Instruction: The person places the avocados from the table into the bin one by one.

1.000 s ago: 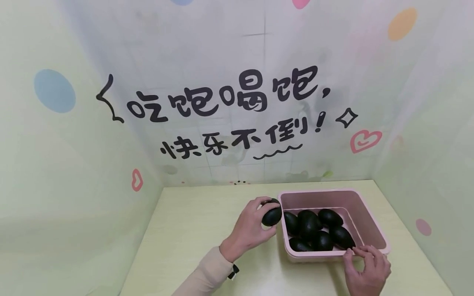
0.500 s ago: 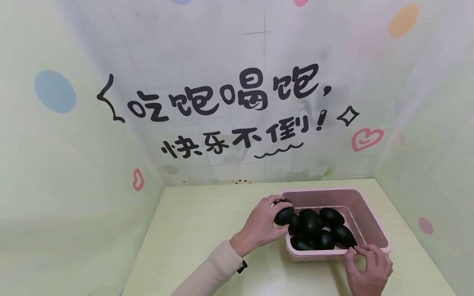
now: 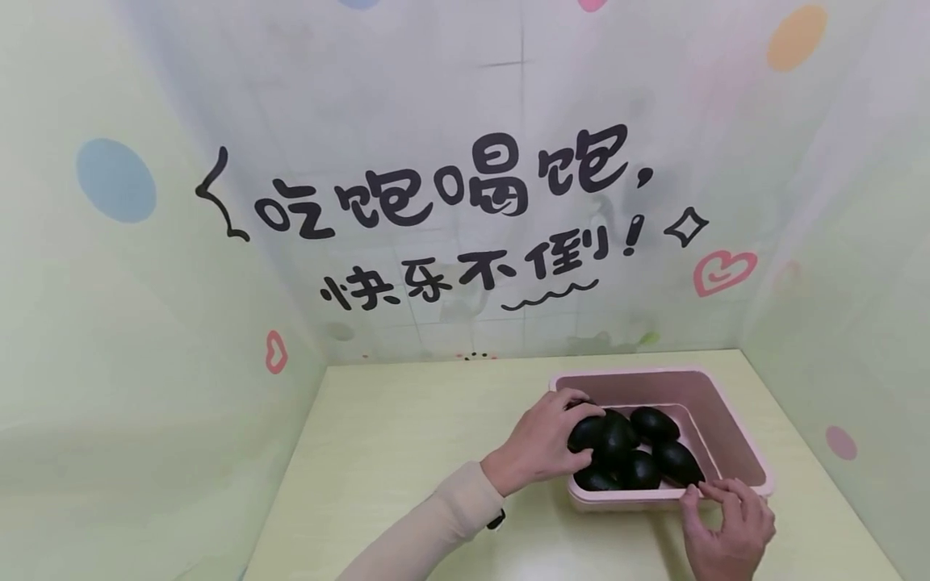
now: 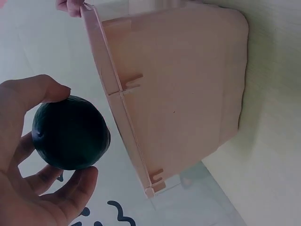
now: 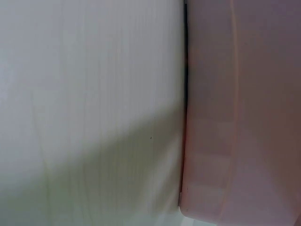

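Note:
My left hand holds a dark green avocado above the left part of a pink plastic bin. In the left wrist view the thumb and fingers curl round this avocado, level with the bin's rim. Several more dark avocados lie inside, mostly towards the left and front; some are partly hidden by my left hand and the held one. At the bin's front right corner, my right hand pinches the rim between thumb and fingers. The right wrist view shows the bin's outer wall but not the hand.
The bin stands on a pale wooden table, towards its right side. Printed wall sheets with dark lettering enclose the table at the back and both sides. Bare bin floor shows on the inside right.
My left hand has carried the avocado rightwards, from just outside the bin's left rim to over the avocados inside. The right hand keeps its hold on the rim.

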The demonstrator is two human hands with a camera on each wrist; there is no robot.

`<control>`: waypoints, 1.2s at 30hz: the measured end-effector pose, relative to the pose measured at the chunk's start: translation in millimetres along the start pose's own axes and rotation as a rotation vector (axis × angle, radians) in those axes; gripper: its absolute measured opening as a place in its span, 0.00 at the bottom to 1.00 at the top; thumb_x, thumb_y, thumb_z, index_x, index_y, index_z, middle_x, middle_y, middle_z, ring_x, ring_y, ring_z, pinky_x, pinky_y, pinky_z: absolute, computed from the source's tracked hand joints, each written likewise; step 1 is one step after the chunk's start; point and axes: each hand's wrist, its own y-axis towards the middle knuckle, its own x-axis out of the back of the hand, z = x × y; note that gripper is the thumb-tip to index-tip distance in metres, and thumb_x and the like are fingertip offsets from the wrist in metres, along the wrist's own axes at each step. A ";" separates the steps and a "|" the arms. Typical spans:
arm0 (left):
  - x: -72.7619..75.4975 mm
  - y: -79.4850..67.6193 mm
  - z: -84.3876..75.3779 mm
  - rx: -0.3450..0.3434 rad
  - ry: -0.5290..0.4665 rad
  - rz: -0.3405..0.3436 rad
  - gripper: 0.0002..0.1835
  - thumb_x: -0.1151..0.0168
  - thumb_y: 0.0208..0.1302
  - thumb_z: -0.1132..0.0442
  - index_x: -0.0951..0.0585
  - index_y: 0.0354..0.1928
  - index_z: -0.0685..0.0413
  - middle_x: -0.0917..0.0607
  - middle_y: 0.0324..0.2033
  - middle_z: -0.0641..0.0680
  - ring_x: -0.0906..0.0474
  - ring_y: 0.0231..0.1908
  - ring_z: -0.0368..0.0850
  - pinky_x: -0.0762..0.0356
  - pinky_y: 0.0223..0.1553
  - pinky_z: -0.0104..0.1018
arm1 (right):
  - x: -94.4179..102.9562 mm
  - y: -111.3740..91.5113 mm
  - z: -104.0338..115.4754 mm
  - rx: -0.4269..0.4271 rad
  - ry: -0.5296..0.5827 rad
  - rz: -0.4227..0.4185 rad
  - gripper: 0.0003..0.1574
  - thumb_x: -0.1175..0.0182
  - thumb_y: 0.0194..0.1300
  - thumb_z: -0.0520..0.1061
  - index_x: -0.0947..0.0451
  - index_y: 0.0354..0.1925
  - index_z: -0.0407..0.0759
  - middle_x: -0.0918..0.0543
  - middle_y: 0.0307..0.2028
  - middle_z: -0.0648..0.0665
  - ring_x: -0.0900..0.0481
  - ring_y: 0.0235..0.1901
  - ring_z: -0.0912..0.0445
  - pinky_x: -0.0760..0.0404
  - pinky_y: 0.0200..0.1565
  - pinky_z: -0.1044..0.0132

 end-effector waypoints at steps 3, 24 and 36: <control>-0.8 5.4 -2.3 -0.002 0.016 0.015 0.28 0.27 0.64 0.50 0.17 0.67 0.39 0.19 0.64 0.50 0.20 0.62 0.46 0.19 0.60 0.34 | 0.2 0.4 0.2 0.004 0.002 0.000 0.28 0.36 0.60 0.51 0.18 0.28 0.22 0.20 0.36 0.24 0.32 0.59 0.73 0.44 0.64 0.68; -9.7 38.3 -14.6 0.025 -0.045 0.151 0.28 0.28 0.66 0.48 0.18 0.68 0.36 0.20 0.65 0.48 0.21 0.62 0.43 0.23 0.63 0.31 | -0.6 1.7 1.5 0.011 -0.006 -0.013 0.28 0.36 0.60 0.51 0.18 0.28 0.22 0.20 0.36 0.24 0.32 0.59 0.74 0.44 0.64 0.69; -12.2 45.2 -17.6 0.016 -0.059 0.105 0.28 0.28 0.64 0.47 0.18 0.67 0.35 0.19 0.64 0.47 0.19 0.61 0.41 0.24 0.64 0.29 | -1.8 1.1 2.6 0.006 -0.005 -0.032 0.28 0.36 0.60 0.51 0.18 0.27 0.22 0.20 0.35 0.24 0.32 0.59 0.74 0.43 0.64 0.69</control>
